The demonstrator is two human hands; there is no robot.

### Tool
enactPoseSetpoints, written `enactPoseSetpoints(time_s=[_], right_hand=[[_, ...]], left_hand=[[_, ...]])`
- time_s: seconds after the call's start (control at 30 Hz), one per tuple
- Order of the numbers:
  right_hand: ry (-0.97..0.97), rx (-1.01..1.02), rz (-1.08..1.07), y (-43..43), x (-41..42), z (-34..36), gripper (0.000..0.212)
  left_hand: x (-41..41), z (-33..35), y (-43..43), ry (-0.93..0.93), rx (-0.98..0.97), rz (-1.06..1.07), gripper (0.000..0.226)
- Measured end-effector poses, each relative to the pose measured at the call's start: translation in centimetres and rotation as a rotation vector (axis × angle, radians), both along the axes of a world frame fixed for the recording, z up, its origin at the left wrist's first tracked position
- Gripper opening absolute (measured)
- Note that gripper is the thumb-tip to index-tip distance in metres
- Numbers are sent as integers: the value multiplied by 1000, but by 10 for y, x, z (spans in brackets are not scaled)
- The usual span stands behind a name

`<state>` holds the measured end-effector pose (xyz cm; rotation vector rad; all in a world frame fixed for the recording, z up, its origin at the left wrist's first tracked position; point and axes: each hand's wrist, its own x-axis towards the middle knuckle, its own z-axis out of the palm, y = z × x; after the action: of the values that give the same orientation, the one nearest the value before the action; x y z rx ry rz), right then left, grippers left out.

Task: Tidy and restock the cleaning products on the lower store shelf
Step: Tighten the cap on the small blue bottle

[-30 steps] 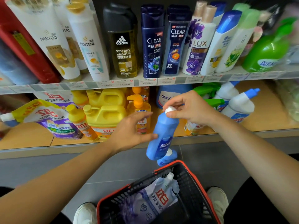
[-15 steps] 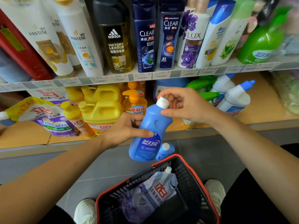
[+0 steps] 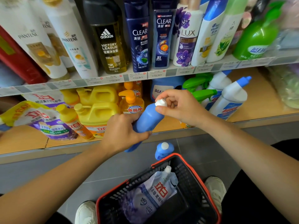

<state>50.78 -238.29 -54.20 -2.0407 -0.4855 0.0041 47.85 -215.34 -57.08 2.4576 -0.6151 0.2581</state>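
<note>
Fingers (image 3: 168, 94) of the right hand (image 3: 182, 109), head view, pinch the white cap (image 3: 160, 103) of the blue bottle (image 3: 148, 120). Left hand (image 3: 123, 135) fingers (image 3: 143, 135) curl round its body. Bottle is tilted, in front of the lower shelf (image 3: 22, 141), near the basket (image 3: 184, 168).

The blue bottle (image 3: 148, 120) has its mid-body covered by the left hand (image 3: 123, 133). The white cap (image 3: 160, 102) is partly covered by the fingers of the right hand (image 3: 178, 107). The second blue bottle (image 3: 164, 150), on the floor, is hidden below its shoulder by the basket (image 3: 191, 178). The basket is cut off by the bottom edge. The price tags (image 3: 137, 75) are too small to read. The packages (image 3: 284, 88) at far right are blurred.
</note>
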Motion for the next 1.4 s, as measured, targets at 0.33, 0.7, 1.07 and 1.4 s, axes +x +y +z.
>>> enactPoseSetpoints(time_s=[0.33,0.7,1.07,1.4], right_hand=[[33,104,-19,4,-3,-2,10],[60,309,-111,5,-5,5,15],[75,307,-199,10,-9,0,17],[115,319,-205,12,-7,-2,14]], left_hand=[[1,1,-1,31,-27,0,28],[4,3,0,250,-262,-89,40],[0,9,-1,148,-80,4,34],[0,10,-1,303,-162,-44,60]])
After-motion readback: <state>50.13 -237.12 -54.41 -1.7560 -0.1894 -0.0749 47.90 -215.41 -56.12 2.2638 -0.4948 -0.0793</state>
